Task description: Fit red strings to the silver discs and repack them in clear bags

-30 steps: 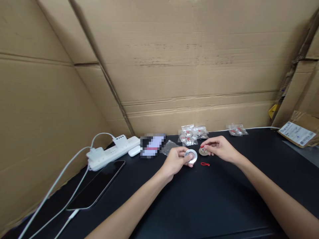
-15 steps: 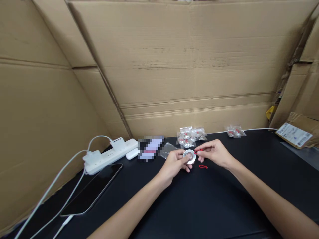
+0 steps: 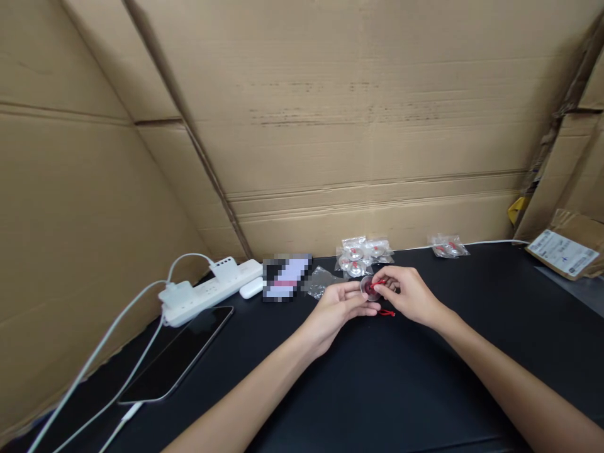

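Note:
Between the fingertips of my left hand point(image 3: 340, 311) is a small round metal disc point(image 3: 366, 288), which looks like a finger cymbal. Its rim is pinched and its face is turned partly toward my right hand. My right hand point(image 3: 406, 290) is closed on a red cord point(image 3: 378, 285), held against the middle of the disc. Whether the cord passes through the disc I cannot tell. A second red cord loop point(image 3: 387, 313) lies on the black table just below my fingers.
Several bagged discs with red cords point(image 3: 356, 267) lie behind my hands, more bagged discs point(image 3: 448, 246) further right. A clear bag point(image 3: 321, 281), a blurred-out phone-like thing point(image 3: 287, 277), a power strip point(image 3: 207, 294) and a dark tablet point(image 3: 182, 352) are left. A cardboard box point(image 3: 566, 248) stands right.
The disc has moved slightly right and tilted, its bright face turned away. My right hand has brought the red cord from the disc's edge to its middle.

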{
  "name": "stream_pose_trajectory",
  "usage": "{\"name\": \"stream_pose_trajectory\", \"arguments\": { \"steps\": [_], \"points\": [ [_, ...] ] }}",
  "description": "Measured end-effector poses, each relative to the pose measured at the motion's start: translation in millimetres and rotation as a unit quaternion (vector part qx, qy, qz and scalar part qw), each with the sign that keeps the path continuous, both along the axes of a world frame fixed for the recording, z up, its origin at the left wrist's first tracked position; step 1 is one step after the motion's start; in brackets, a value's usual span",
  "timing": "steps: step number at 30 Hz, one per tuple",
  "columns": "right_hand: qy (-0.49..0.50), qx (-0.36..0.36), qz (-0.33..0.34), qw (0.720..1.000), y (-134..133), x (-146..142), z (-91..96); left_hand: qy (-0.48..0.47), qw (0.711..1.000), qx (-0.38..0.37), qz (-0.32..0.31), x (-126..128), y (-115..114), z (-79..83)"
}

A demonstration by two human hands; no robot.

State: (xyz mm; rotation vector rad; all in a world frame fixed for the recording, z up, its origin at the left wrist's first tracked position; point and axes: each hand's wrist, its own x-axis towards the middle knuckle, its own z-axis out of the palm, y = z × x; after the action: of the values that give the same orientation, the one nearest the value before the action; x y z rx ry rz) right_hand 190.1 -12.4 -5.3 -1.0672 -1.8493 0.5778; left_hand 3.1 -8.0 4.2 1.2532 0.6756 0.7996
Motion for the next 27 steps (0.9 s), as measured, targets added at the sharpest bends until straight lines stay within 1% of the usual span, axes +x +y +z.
{"name": "stream_pose_trajectory", "arguments": {
  "steps": [3, 5, 7, 9, 14, 20, 22, 24, 27],
  "points": [
    [-0.074, 0.067, -0.002, 0.995, -2.2, 2.0, 1.9, -0.002, 1.0, 0.01, -0.006, -0.5, -0.9, -1.4],
    [-0.101, 0.083, -0.006, 0.991, -3.1, 3.0, 2.6, 0.0, 1.0, 0.015, -0.007, -0.5, -1.1, -2.2],
    [-0.103, 0.082, -0.009, 0.991, -3.3, 3.1, 2.7, -0.003, 1.0, 0.018, -0.008, -0.4, -1.0, -2.7],
    [-0.081, 0.067, -0.009, 0.994, -3.0, 2.4, 2.5, -0.006, 1.0, 0.019, -0.01, -0.6, -0.8, -2.6],
    [0.021, -0.001, -0.006, 1.0, -1.0, -0.5, 1.8, 0.008, 1.0, 0.019, 0.005, -1.2, -0.6, 0.3],
    [0.141, -0.095, 0.024, 0.985, 3.9, -2.3, -4.5, 0.002, 1.0, 0.019, -0.005, 0.5, -1.7, 2.6],
    [0.155, -0.121, 0.03, 0.98, 4.5, -2.7, -6.5, 0.002, 1.0, 0.016, -0.004, 1.0, -2.6, 3.7],
    [0.146, -0.135, 0.027, 0.98, 4.0, -3.2, -7.3, 0.004, 1.0, 0.009, 0.0, 1.4, -3.6, 4.7],
    [0.108, -0.128, 0.008, 0.986, 2.1, -3.6, -6.4, 0.002, 1.0, -0.002, 0.005, 2.1, -4.4, 5.2]
  ]
}}
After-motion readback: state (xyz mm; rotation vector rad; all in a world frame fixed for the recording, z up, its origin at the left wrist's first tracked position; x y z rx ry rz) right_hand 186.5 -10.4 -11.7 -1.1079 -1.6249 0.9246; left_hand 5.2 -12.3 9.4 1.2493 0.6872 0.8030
